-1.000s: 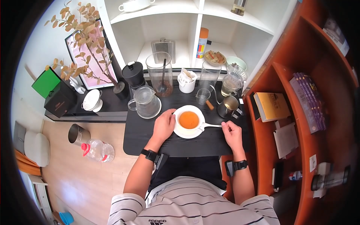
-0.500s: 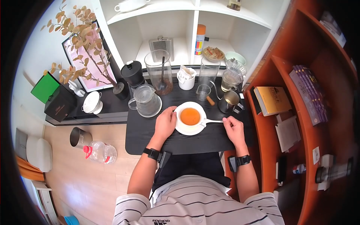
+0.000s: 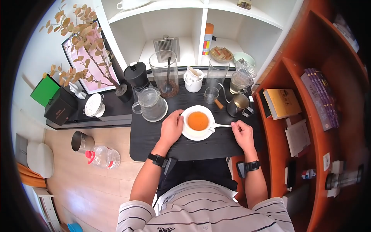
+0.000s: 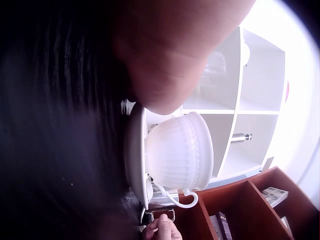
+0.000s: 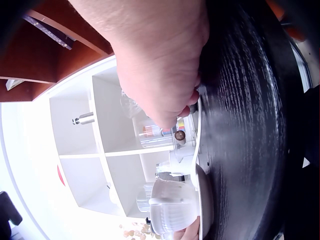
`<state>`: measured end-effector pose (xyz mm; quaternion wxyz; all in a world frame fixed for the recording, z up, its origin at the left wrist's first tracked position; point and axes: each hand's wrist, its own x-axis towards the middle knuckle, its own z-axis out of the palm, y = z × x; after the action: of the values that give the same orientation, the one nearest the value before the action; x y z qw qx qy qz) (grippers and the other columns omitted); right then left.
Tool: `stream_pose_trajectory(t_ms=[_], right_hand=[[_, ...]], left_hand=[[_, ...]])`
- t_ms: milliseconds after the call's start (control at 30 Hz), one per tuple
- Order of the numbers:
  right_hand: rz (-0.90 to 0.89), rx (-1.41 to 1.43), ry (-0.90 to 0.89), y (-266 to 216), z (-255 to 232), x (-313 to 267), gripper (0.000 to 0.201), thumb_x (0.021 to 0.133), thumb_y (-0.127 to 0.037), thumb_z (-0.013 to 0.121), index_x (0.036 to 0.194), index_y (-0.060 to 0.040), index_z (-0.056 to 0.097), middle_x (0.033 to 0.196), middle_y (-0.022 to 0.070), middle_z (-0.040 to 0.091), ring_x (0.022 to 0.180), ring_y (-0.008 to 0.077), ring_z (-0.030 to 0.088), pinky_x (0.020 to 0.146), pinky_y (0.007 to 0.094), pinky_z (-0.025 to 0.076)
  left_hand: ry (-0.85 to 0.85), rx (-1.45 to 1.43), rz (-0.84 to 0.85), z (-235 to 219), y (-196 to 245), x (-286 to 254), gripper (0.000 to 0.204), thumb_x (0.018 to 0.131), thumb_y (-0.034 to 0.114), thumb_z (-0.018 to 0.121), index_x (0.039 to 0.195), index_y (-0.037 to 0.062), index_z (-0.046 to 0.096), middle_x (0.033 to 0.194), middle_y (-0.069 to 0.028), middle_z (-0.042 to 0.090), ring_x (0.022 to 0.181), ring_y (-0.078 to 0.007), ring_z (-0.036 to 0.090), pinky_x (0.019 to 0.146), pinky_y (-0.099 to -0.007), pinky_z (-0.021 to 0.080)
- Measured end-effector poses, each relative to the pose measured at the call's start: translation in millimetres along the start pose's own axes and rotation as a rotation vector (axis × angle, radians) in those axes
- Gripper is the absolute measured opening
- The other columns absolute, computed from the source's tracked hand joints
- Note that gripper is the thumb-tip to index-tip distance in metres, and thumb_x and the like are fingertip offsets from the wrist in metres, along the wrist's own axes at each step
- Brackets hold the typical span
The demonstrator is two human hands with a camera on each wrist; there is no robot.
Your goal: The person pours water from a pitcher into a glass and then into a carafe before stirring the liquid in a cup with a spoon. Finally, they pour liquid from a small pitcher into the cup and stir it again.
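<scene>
A white cup (image 4: pixel 180 152) with fluted sides stands upright on a white saucer (image 3: pixel 193 137), holding an amber drink (image 3: pixel 198 121). My left hand (image 3: pixel 171 127) grips the saucer's left rim; in the right wrist view its fingertips show beside the cup. A white spoon (image 3: pixel 222 125) reaches from the saucer's right side out over the table. Its handle end is pinched between the thumb and fingers of my right hand (image 3: pixel 243 135). The cup's handle (image 4: pixel 187 202) points toward the spoon side.
Behind the cup on the black table (image 3: pixel 166 149) stand a glass carafe (image 3: pixel 150 104), a tall glass jar (image 3: pixel 164 73), a white tub (image 3: pixel 193 84), a small wood-handled glass (image 3: pixel 211 95) and a metal pitcher (image 3: pixel 238 105). Right is a red-brown bookshelf (image 3: pixel 270 135).
The head view has shifted slightly. Both hands keep their hold, the left on the saucer and the right on the spoon handle.
</scene>
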<state>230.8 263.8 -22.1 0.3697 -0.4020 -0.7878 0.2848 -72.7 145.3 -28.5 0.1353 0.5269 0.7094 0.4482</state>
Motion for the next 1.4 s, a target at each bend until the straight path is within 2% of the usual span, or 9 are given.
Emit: stream_pose_trajectory(t_ms=[67,133,267,333,567,633,767,967,1400], right_hand=[[-0.002,-0.009,0.004,0,0,0,0.034,0.102,-0.019,0.073,0.079,0.0027,0.060,0.063,0.0119,0.054,0.054,0.0213,0.050,0.055,0.0349,0.042],[0.006,-0.016,-0.009,0,0,0,0.033,0.101,-0.019,0.073,0.080,0.0027,0.061,0.065,0.0130,0.057,0.054,0.0238,0.054,0.055,0.0356,0.043],[-0.010,-0.008,0.008,1,2,0,0.032,0.100,-0.019,0.074,0.080,0.0027,0.062,0.065,0.0135,0.058,0.055,0.0247,0.055,0.055,0.0364,0.044],[-0.008,-0.008,0.006,-5,0,1,0.030,0.100,-0.017,0.075,0.081,0.0028,0.062,0.066,0.0133,0.058,0.055,0.0255,0.056,0.055,0.0367,0.044],[0.009,-0.043,-0.004,-7,-1,1,0.028,0.099,-0.016,0.075,0.082,0.0023,0.064,0.067,0.0136,0.059,0.057,0.0267,0.057,0.056,0.0366,0.045],[0.010,-0.022,0.002,-7,0,1,0.028,0.099,-0.016,0.075,0.081,0.0020,0.064,0.067,0.0136,0.059,0.057,0.0264,0.057,0.056,0.0370,0.045],[0.008,-0.025,0.002,-6,0,0,0.028,0.099,-0.017,0.075,0.081,0.0020,0.064,0.068,0.0135,0.059,0.057,0.0261,0.057,0.056,0.0370,0.045],[0.016,-0.060,-0.028,-5,-1,1,0.028,0.099,-0.017,0.075,0.081,0.0015,0.065,0.069,0.0125,0.062,0.056,0.0243,0.059,0.055,0.0359,0.045],[0.010,-0.067,-0.029,-7,0,3,0.026,0.098,-0.016,0.076,0.081,0.0013,0.066,0.070,0.0114,0.064,0.055,0.0213,0.059,0.054,0.0343,0.045]], left_hand=[[-0.009,-0.007,-0.002,0,-3,2,0.025,0.100,0.010,0.062,0.122,0.0012,0.070,0.098,-0.0204,0.073,0.086,-0.0390,0.071,0.078,-0.0472,0.056],[0.007,-0.011,0.049,2,-8,5,0.027,0.100,0.006,0.060,0.125,0.0023,0.071,0.083,-0.0161,0.070,0.072,-0.0306,0.068,0.070,-0.0404,0.054],[-0.051,-0.018,0.026,-1,-12,10,0.026,0.100,0.007,0.060,0.124,0.0019,0.070,0.080,-0.0157,0.069,0.069,-0.0288,0.068,0.069,-0.0389,0.054],[-0.124,-0.024,-0.013,-7,-7,14,0.025,0.101,0.007,0.061,0.123,0.0010,0.070,0.081,-0.0172,0.071,0.070,-0.0292,0.069,0.069,-0.0386,0.054],[-0.218,-0.040,-0.033,-17,-2,26,0.020,0.103,0.009,0.060,0.118,-0.0014,0.070,0.086,-0.0226,0.073,0.076,-0.0326,0.073,0.072,-0.0400,0.055],[-0.221,-0.019,0.001,-17,-3,31,0.016,0.102,0.011,0.062,0.109,-0.0017,0.069,0.091,-0.0261,0.073,0.085,-0.0452,0.071,0.077,-0.0493,0.055],[-0.216,-0.014,0.025,-15,-4,34,0.015,0.103,0.012,0.061,0.107,-0.0014,0.068,0.091,-0.0260,0.073,0.086,-0.0461,0.071,0.077,-0.0498,0.056],[-0.124,-0.048,0.004,-6,-5,27,0.015,0.103,0.012,0.061,0.107,0.0002,0.069,0.091,-0.0233,0.073,0.084,-0.0428,0.071,0.074,-0.0477,0.055],[-0.113,-0.019,0.009,-4,-6,25,0.015,0.103,0.012,0.061,0.110,0.0012,0.070,0.095,-0.0217,0.073,0.087,-0.0425,0.072,0.075,-0.0476,0.056]])
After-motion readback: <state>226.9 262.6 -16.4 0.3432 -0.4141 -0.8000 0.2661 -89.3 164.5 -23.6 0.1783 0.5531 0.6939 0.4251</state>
